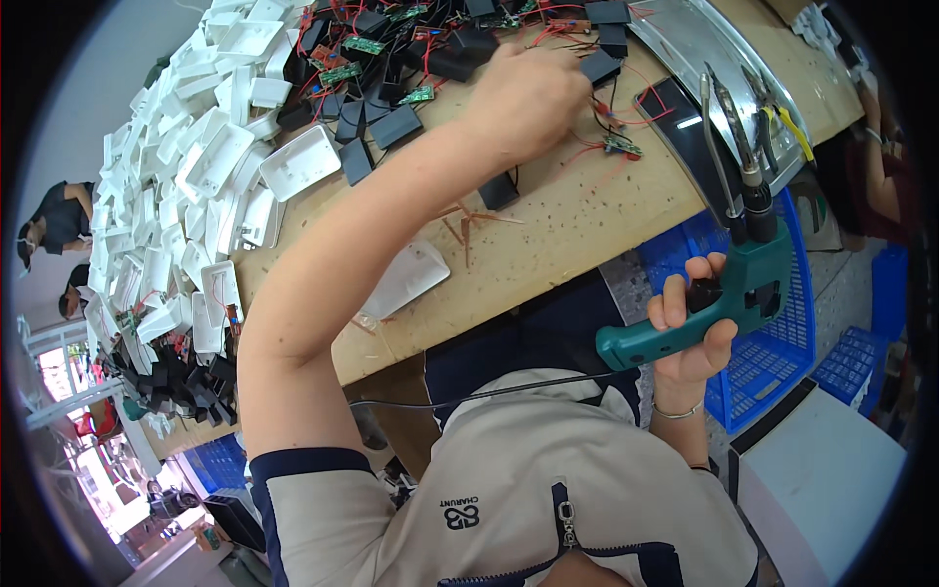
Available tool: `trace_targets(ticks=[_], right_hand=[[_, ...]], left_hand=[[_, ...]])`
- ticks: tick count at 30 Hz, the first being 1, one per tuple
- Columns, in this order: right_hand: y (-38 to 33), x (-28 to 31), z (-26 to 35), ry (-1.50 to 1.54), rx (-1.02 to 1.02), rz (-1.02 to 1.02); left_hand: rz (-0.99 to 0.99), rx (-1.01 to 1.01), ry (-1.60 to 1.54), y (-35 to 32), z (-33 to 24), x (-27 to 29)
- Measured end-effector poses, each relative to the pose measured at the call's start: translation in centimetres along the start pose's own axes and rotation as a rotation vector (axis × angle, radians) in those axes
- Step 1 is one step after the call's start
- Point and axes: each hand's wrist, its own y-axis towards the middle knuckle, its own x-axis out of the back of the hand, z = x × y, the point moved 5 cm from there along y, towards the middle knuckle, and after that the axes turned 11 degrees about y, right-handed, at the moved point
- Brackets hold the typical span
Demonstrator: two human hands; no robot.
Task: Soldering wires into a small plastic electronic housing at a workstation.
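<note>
My left hand reaches across the wooden bench, its fingers closed among red wires next to a black plastic part; what it pinches is hidden. Just right of it lies a small green circuit board with red leads. My right hand grips the teal handle of a soldering gun held off the bench edge, its dark tip pointing up toward a metal tray.
A big heap of white plastic shells covers the bench's left side, with black housings and green boards at the top. One white shell lies near the edge. Blue baskets stand below right. Other people are at the far left and right.
</note>
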Motion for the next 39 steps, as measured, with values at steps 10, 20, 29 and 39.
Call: trace_targets(ticks=[10, 20, 29, 39], right_hand=[[1.6, -0.3, -1.5, 0.069, -0.085, 0.072], [2.0, -2.6, -5.6, 0.152, -0.304, 0.136], [1.5, -4.3, -8.6, 0.117, -0.455, 0.14], [1.1, -5.1, -9.7, 0.083, -0.488, 0.127]], left_hand=[[-0.448, 0.495, -1.017, -10.2, 9.4, 10.0], [0.072, 1.14, -0.634, -27.8, 5.6, 13.2], [0.066, 0.874, 0.045, -29.0, 4.3, 13.4], [0.031, 0.507, 0.03, -23.8, 4.6, 12.1]])
